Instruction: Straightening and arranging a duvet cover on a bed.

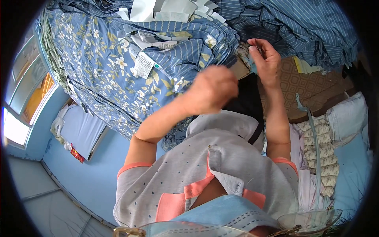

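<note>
My left hand (215, 89) is curled closed in front of my body, over the near edge of the blue floral cloth (104, 65), and is slightly blurred. Whatever its fingers may hold is hidden. To the right and farther off, my right hand (267, 59) is raised with thumb and forefinger brought together. A small dark thing shows by its fingers, too little of it to name. Just left of that hand lies a folded pile of blue striped and floral fabric (185, 53). A white printed label (144, 65) with a green dot rests on the pile.
More white labels (173, 10) are heaped at the far side. Blue striped cloth (292, 29) is bunched at far right, above a brown patterned surface (306, 91). Folded patterned cloth (321, 158) and a white pillow-like bundle (347, 116) lie at right. A window (29, 87) is at left.
</note>
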{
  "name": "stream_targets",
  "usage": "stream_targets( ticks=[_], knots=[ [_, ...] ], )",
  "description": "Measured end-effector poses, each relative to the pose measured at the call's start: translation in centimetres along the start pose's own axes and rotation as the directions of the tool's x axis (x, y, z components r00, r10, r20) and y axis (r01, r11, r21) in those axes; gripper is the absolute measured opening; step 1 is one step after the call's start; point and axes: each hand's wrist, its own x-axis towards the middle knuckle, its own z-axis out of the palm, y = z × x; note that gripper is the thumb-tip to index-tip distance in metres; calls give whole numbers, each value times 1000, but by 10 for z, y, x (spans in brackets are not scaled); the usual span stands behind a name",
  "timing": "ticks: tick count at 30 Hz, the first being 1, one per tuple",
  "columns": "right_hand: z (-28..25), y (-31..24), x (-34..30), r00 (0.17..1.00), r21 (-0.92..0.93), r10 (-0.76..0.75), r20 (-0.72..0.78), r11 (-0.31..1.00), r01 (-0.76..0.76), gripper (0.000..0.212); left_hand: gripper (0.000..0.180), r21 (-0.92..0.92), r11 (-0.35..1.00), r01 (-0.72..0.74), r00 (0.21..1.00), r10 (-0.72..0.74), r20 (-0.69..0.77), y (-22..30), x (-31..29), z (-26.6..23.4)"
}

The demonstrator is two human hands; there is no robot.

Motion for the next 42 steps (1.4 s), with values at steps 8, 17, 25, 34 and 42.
stream_targets(
  ticks=[8,17,25,34,42],
  knots=[
    [-18,-23,7,986,-327,166,20,933,-150,32,31,97,988,122,977,-137,166,20,-17,99],
    [40,-26,-5,914,-283,-400,73,870,403,31,31,416,848,329,867,-97,-489,-13,-17,31],
    [51,4,3,831,-542,-549,91,673,504,18,26,384,811,442,807,-172,-566,-42,-10,26],
    [39,16,1,915,-399,-399,-56,849,346,7,27,328,831,449,791,-200,-578,-52,-6,28],
    [52,-13,-9,899,-427,-438,21,809,404,19,24,308,837,452,777,-201,-596,-56,-4,29]
  ],
)
